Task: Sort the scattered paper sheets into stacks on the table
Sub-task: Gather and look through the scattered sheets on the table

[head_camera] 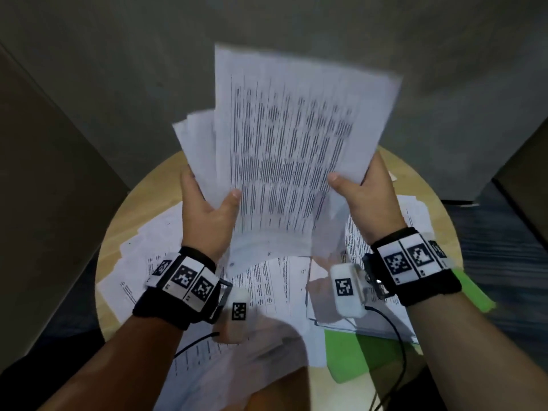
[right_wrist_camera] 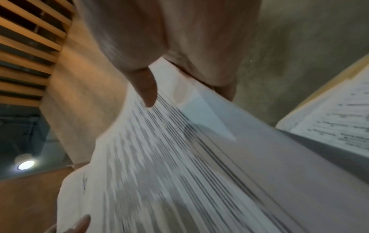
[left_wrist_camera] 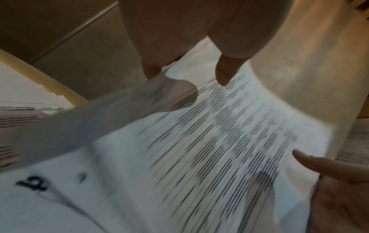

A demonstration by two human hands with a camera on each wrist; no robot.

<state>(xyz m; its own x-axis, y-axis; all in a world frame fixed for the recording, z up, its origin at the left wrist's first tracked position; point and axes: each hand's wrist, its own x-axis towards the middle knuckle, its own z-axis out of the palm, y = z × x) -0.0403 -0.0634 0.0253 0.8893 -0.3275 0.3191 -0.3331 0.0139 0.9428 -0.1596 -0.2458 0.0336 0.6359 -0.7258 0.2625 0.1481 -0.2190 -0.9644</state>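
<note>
Head view: the left hand and right hand each pinch a lower corner of the held sheaf, raised above the round table; its long axis apparently runs away from the body; remaining loose sheets lie directly beneath, equally near both hands.

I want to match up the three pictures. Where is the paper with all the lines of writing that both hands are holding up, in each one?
Head: the held printed sheet stands in the upper middle, above the round table, gripped at its lower edge by left hand and right hand.
Left wrist: it fills the middle and lower right.
Right wrist: it runs across the lower middle.
Shared landmark: its blurred dark text lines.
</note>
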